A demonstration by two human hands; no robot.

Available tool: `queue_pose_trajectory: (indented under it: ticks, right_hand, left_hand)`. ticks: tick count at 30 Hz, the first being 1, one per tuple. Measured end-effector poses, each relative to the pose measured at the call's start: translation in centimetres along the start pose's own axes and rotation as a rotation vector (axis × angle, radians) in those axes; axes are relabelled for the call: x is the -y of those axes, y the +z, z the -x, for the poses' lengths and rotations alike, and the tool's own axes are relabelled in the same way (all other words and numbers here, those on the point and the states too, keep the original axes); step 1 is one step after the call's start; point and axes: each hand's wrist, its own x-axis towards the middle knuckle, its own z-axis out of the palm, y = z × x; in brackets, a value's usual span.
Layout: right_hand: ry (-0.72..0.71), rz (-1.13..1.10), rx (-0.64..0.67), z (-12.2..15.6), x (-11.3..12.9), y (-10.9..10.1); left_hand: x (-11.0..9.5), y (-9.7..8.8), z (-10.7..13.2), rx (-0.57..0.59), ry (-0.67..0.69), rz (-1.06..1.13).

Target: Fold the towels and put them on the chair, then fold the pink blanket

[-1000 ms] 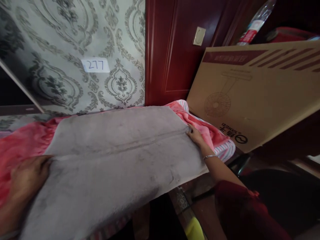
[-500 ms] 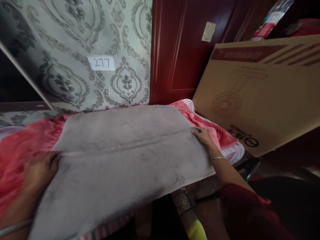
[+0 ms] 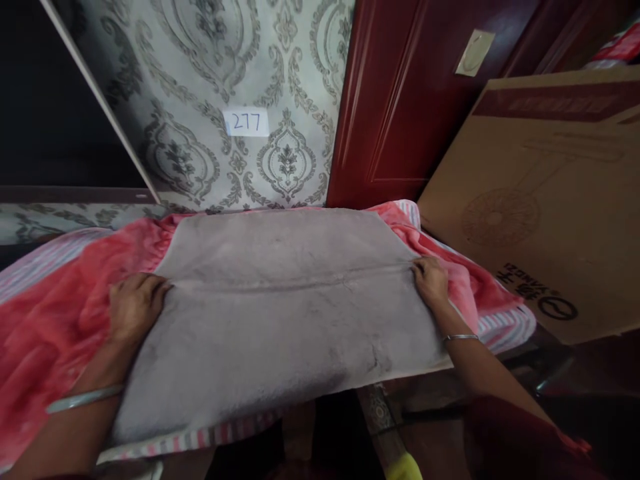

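Left hand [image 3: 134,303]: the left edge of the grey towel [image 3: 290,300] is pinched.
Right hand [image 3: 431,280]: the right edge is pinched.
Underneath: a pink blanket [image 3: 55,313] is spread.

The view swings left, so the grey towel [image 3: 290,300] now sits centred instead of stretching off to the left. The left hand [image 3: 134,305] comes fully into sight at the towel's left edge, with a bangle [image 3: 83,399] showing on its wrist. The cardboard box [image 3: 545,207] slides toward the right border, and the bottle above it drops out of view.
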Motion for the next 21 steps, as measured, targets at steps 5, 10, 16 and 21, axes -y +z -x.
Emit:
queue_pose_trajectory:
  ticks: [5,10,16,21]
  right_hand:
    - [0.147,0.028,-0.02,0.6,1.2,0.0]
    - [0.19,-0.057,-0.071,-0.3,2.4,-1.3]
    - [0.194,-0.065,-0.13,-0.9,3.4,-6.3]
    - [0.248,-0.093,-0.227,0.2,4.8,-11.1]
  left_hand:
    - [0.3,-0.2,0.3,-0.106,-0.063,0.038]
    - [0.4,-1.3,0.2,-0.061,-0.082,0.094]
    - [0.8,-4.9,0.8,-0.145,-0.071,0.092]
    - [1.7,-9.1,2.4,-0.204,-0.041,0.105]
